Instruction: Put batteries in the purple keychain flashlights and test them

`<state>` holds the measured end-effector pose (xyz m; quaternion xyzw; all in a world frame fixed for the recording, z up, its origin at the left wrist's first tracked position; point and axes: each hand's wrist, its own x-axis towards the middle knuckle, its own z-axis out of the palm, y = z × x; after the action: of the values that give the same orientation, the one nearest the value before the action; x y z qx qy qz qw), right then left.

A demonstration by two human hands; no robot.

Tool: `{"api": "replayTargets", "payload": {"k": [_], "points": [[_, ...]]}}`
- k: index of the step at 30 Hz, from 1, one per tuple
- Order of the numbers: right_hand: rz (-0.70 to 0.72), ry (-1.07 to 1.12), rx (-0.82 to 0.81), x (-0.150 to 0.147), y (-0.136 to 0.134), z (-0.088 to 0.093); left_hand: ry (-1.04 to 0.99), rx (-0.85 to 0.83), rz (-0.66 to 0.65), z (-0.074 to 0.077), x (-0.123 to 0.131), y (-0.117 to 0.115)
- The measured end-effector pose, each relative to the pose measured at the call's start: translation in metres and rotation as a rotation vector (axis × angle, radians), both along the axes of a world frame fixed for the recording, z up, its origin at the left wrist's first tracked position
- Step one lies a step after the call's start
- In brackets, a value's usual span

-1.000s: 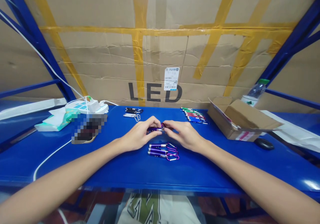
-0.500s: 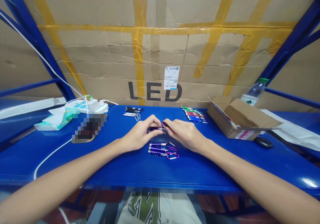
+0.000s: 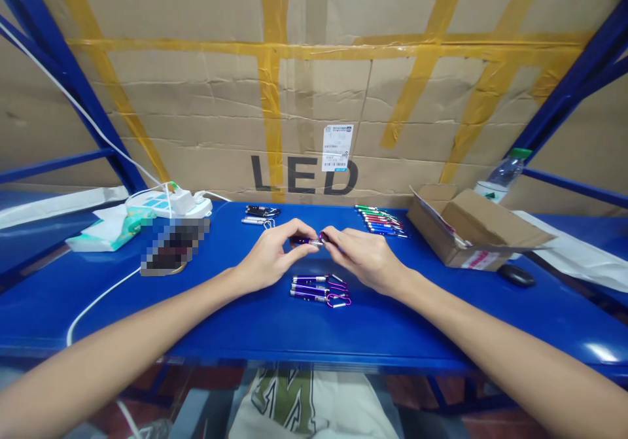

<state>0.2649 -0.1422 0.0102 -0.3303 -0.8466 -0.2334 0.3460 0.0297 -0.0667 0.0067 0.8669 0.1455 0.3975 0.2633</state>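
Both hands have lifted slightly since a second ago. Left hand (image 3: 269,258) pinches the purple keychain flashlight (image 3: 305,241) by its barrel between thumb and fingertips; right hand (image 3: 364,259) grips its clip end. It hangs just above three purple flashlights (image 3: 318,290) lying on the blue shelf (image 3: 235,321).

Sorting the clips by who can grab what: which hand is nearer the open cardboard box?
Right. The right hand lies left of the cardboard box; the left hand lies farther left.
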Motion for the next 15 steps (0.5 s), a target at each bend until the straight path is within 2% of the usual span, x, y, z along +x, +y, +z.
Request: {"api": "replayTargets", "payload": {"k": [5,12,15], "points": [[-0.005,-0.026,0.040,-0.0001,-0.0015,0.0007,-0.022,0.018,-0.007,0.0011,0.0009,0.0005],[-0.030,0.039,-0.087,0.0002,-0.0027,-0.0031,-0.080,0.035,-0.017,0.0022,0.0012,-0.0001],[-0.060,0.008,-0.086,-0.0001,-0.0041,-0.0013,-0.081,0.040,-0.018,0.0029,0.0013,0.0001]]}}
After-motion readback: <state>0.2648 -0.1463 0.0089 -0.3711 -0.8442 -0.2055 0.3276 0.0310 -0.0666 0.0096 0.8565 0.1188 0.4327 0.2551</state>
